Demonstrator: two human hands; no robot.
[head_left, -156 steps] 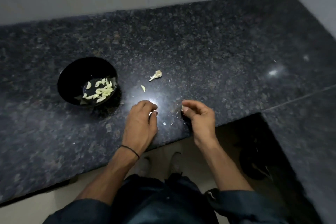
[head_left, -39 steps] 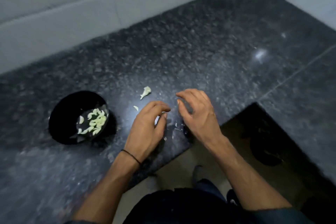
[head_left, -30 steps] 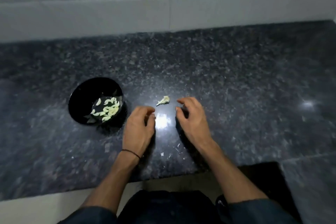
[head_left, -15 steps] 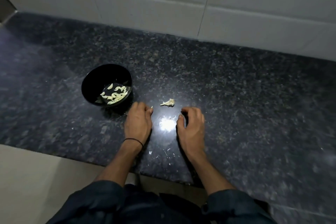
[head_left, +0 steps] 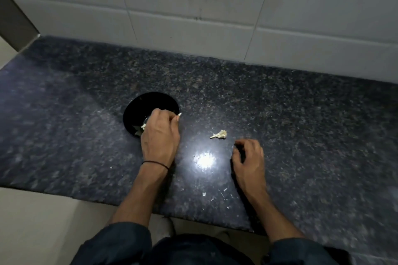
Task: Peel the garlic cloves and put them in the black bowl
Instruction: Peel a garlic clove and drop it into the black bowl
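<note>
Since half a second earlier, the left hand (head_left: 160, 133) had travelled from the bare tabletop (head_left: 301, 135) to a spot over the near right part of the black bowl (head_left: 148, 103), while the right hand (head_left: 249, 159) had hardly shifted. At the tips of the left fingers (head_left: 170, 117), a pale garlic clove (head_left: 179, 114) stuck out, apparently pinched between thumb and forefinger, right at the bowl's right rim. Judging by that position, the hand was there to drop the peeled clove in with the others. Only a few pale cloves in the bowl (head_left: 143, 125) showed past the knuckles; the rest were hidden beneath the hand.

The right hand rested on the tabletop with its fingers (head_left: 243, 143) loosely curled and nothing visible in them, probably parked there because this step needed only one hand. Just beyond it lay a dry stalk scrap (head_left: 219, 134), set apart from the bowl as waste, and small peel flakes (head_left: 204, 194) were scattered near the tabletop's front edge, between the forearms. No unpeeled clove could be seen on the stone, so the job looked close to finished. A thin black band (head_left: 156, 163) circled the left wrist, and a bright glare (head_left: 203, 159) sat between the hands.

No brand, label or legible writing appeared on the bowl, the tabletop or the tiled wall (head_left: 193, 6).
</note>
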